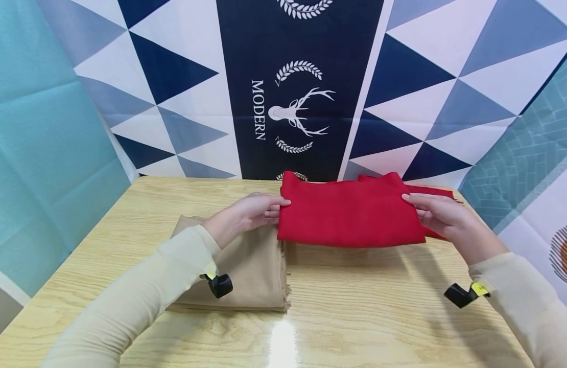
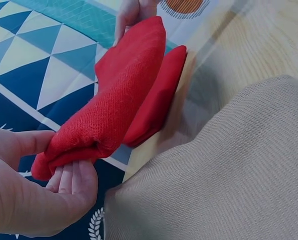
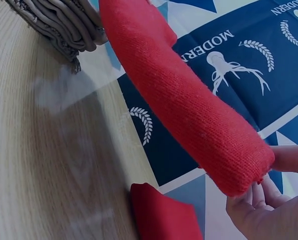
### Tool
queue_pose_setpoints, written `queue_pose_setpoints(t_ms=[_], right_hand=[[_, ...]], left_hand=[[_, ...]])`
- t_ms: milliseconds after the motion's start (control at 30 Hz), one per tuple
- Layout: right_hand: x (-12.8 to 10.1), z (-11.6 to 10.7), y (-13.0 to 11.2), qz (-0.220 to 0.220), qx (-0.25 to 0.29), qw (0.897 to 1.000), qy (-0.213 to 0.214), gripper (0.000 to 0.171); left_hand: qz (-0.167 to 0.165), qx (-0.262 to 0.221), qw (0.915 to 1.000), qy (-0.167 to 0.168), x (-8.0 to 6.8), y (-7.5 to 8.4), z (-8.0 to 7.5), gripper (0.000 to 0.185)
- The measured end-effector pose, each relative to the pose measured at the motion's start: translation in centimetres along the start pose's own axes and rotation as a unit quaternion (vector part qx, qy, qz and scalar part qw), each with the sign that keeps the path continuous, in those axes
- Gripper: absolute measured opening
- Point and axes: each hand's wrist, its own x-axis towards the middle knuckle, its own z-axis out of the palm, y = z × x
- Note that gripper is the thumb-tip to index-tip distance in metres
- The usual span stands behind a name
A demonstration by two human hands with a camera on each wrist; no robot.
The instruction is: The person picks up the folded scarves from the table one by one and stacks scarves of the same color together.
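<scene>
A folded red cloth [image 1: 348, 212] is held up above the back of the table, stretched between both hands. My left hand [image 1: 253, 210] pinches its left end, thumb on the near face and fingers behind. At the opposite end, my right hand [image 1: 442, 214] grips the cloth the same way. In both wrist views the red cloth [image 2: 106, 105] shows a woven texture and a thick rolled fold. Beneath my left forearm lies a folded beige cloth [image 1: 251, 271] with a fringed right edge. A second folded red cloth [image 3: 164, 215] rests on the table behind my right hand, partly hidden.
The wooden table [image 1: 348, 312] carries everything and ends at a patterned cloth backdrop [image 1: 306, 46]. Teal fabric [image 1: 40, 128] hangs on the left side, and more printed fabric [image 1: 532, 194] hangs on the right.
</scene>
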Motion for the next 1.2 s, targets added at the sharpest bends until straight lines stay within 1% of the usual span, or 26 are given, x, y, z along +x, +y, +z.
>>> queue_pose_setpoints(t_ms=[233, 500, 633, 767, 867, 1033, 1200], right_hand=[[-0.1, -0.6, 0.7, 0.009, 0.004, 1.0, -0.005, 0.004], [-0.2, -1.4, 1.4, 0.02, 0.017, 1.0, -0.015, 0.019], [-0.3, -1.6, 1.6, 0.018, 0.022, 0.999, -0.017, 0.026], [-0.4, -1.9, 1.8, 0.018, 0.032, 0.999, -0.019, 0.027], [-0.5, -2.1, 2.0, 0.018, 0.041, 0.999, -0.021, 0.022], [-0.8, -2.2, 2.3, 0.019, 0.05, 0.998, -0.023, 0.008], [-1.0, -2.2, 2.5, 0.019, 0.051, 0.998, -0.025, 0.007]], left_hand=[[-0.007, -0.002, 1.0, 0.006, -0.2, -0.4, 0.4, 0.006], [-0.021, -0.001, 0.9997, 0.009, -0.3, -0.9, 1.0, 0.017], [-0.025, -0.002, 0.9996, 0.01, -0.3, -1.2, 1.2, 0.021], [-0.024, -0.005, 0.9997, 0.002, -0.4, -1.4, 1.4, 0.023], [-0.022, -0.01, 0.9997, -0.008, -0.4, -1.6, 1.4, 0.025], [-0.025, -0.011, 0.9996, -0.009, -0.4, -1.8, 1.5, 0.027], [-0.028, 0.001, 0.9996, -0.008, -0.6, -2.0, 1.6, 0.026]])
